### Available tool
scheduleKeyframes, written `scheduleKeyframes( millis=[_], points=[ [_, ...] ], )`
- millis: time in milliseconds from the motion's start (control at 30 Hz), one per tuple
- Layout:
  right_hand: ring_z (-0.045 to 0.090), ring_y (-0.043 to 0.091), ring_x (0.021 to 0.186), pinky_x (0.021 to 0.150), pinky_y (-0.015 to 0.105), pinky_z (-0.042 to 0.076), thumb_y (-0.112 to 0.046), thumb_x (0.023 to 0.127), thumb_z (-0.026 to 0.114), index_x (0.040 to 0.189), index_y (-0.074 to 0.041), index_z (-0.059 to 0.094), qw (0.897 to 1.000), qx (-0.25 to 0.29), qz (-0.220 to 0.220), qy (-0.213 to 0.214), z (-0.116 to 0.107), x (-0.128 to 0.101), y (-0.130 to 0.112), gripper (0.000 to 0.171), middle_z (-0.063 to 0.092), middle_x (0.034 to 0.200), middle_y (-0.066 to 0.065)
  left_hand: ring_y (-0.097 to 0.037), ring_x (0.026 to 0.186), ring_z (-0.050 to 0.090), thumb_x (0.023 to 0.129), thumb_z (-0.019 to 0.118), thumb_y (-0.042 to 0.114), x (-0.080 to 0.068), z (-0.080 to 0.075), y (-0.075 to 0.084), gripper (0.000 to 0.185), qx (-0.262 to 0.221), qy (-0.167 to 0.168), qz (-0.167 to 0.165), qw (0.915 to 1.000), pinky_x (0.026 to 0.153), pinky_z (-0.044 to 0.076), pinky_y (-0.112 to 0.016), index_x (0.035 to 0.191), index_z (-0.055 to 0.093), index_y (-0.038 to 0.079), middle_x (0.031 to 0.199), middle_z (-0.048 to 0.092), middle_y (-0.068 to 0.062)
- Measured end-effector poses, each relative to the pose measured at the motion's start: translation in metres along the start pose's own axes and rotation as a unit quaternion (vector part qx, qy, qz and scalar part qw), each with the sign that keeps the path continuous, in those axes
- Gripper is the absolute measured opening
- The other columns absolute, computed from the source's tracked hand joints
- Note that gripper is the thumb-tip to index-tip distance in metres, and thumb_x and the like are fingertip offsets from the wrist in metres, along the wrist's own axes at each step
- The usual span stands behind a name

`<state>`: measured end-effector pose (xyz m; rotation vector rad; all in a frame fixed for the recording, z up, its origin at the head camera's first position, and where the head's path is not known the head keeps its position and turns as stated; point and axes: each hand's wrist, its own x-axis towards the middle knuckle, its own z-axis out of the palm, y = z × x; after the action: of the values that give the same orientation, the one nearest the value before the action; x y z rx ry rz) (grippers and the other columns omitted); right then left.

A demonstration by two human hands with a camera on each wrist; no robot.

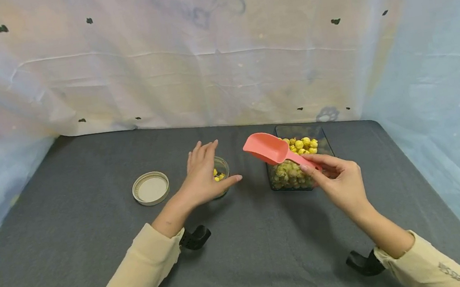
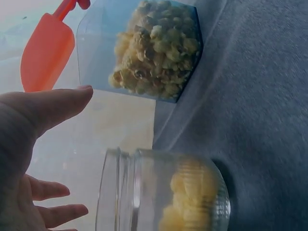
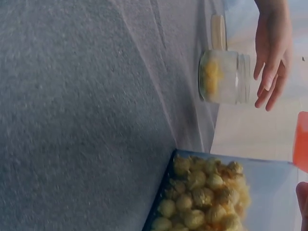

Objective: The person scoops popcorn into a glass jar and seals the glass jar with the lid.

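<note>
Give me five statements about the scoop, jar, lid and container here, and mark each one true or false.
1. The right hand holds the pink scoop by its handle. True.
2. The lid is screwed onto the glass jar. False: it lies on the table, left of the jar.
3. The left hand is open above the jar, not gripping it. True.
4. The jar is empty. False: a few yellow pieces lie at its bottom.
5. The clear square container holds yellow popcorn-like pieces. True.
</note>
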<state>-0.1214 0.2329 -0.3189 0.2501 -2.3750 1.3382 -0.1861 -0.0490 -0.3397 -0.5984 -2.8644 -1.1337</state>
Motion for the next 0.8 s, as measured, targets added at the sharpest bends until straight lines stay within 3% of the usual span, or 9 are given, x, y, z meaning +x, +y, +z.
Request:
scheduleKeyframes(
  millis=[400, 667, 800],
  points=[
    [0.060, 0.003, 0.051, 0.049, 0.018, 0.049, -0.006, 0.085, 0.072, 0.108, -0.003, 0.073, 1.000, -0.005, 0.018, 0.024, -0.019, 0.001, 0.001, 0.023, 0.068, 0.077, -0.015, -0.037, 0.148, 0.004, 0.080, 0.075, 0.045, 0.008, 0.009, 0.012, 0.099, 0.001, -0.005, 0.013, 0.9999, 0.117, 0.001, -0.057, 0.152, 0.022, 0.004, 0.152, 0.027, -0.019],
    [0.064, 0.000, 0.057, 0.052, 0.020, 0.051, -0.009, 0.085, 0.073, 0.111, -0.002, 0.072, 0.999, -0.015, 0.012, 0.029, -0.028, 0.001, 0.005, 0.027, 0.073, 0.083, 0.000, -0.036, 0.148, 0.004, 0.081, 0.074, 0.046, 0.014, 0.016, 0.020, 0.098, -0.002, -0.016, 0.019, 0.9997, 0.117, 0.001, -0.057, 0.152, 0.021, 0.004, 0.153, 0.026, -0.019],
    [0.064, 0.001, 0.057, 0.051, 0.020, 0.051, -0.009, 0.086, 0.072, 0.111, -0.002, 0.072, 0.999, -0.015, 0.020, 0.032, -0.033, 0.001, 0.005, 0.027, 0.074, 0.083, -0.005, -0.036, 0.148, 0.003, 0.082, 0.073, 0.046, 0.019, 0.020, 0.025, 0.098, -0.007, -0.021, 0.022, 0.9995, 0.117, 0.000, -0.057, 0.153, 0.020, 0.005, 0.154, 0.024, -0.018]
  ],
)
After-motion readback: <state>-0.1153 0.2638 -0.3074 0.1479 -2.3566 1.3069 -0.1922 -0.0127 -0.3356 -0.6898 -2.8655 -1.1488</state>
